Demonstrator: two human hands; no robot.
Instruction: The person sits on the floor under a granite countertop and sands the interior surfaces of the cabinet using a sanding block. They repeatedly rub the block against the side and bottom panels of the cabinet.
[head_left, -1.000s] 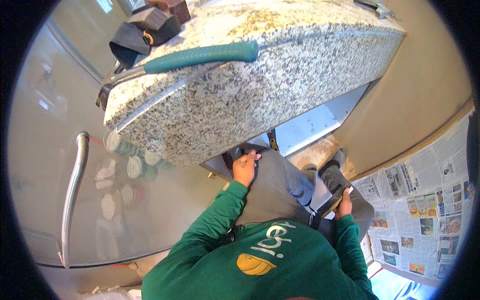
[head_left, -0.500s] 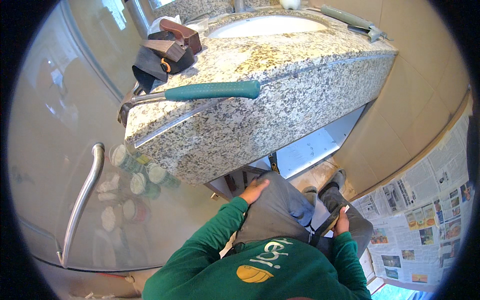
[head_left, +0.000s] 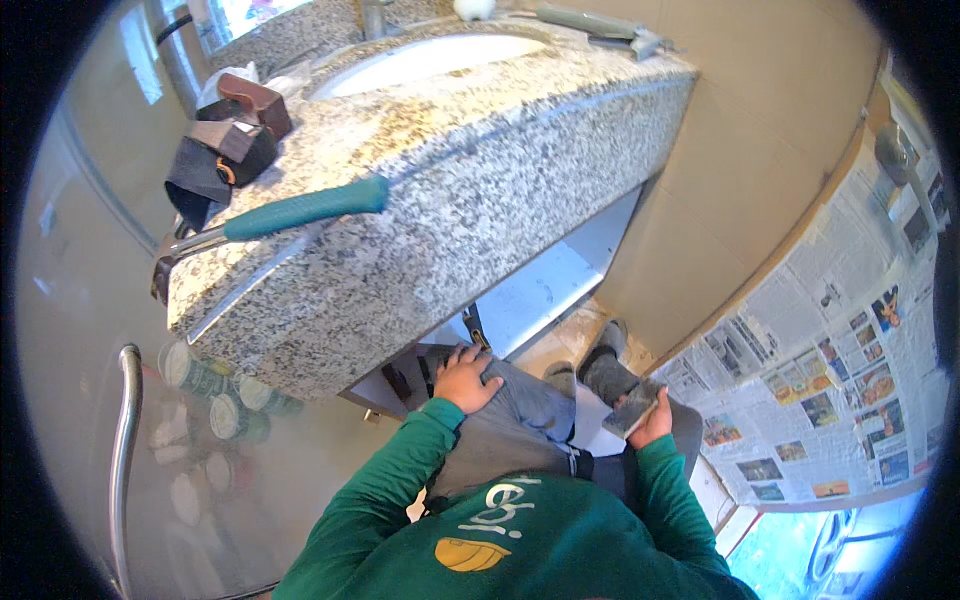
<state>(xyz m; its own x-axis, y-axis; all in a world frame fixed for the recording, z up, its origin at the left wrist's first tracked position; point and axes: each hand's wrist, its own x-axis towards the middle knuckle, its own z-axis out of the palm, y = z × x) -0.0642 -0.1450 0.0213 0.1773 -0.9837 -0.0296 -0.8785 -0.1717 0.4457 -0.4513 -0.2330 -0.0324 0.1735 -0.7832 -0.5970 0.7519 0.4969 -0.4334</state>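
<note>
My left hand (head_left: 466, 379) lies on my grey-trousered left thigh, its fingers spread and nothing in it. My right hand (head_left: 654, 422), near the other knee, grips a flat, dark grey rectangular slab (head_left: 634, 406) along its edge; I cannot make out its exact kind. Beyond my hands, a hammer with a teal handle (head_left: 306, 209) rests across the near left corner of the granite countertop (head_left: 420, 115). Behind the hammer sit a black tool pouch (head_left: 200, 178) with an orange clip and a brown case (head_left: 255, 102).
A white basin (head_left: 430, 62) is set in the countertop, with a grey caulking gun (head_left: 590, 25) to its right. Below is an open cabinet (head_left: 540, 295). Left stands a glass panel with a metal handle (head_left: 126, 450); newspaper (head_left: 780, 350) covers a panel at right.
The view has swung right, so the counter sits further left. My right hand has raised and tilted the dark slab, showing its flat face. My left hand's fingers have spread on the thigh.
</note>
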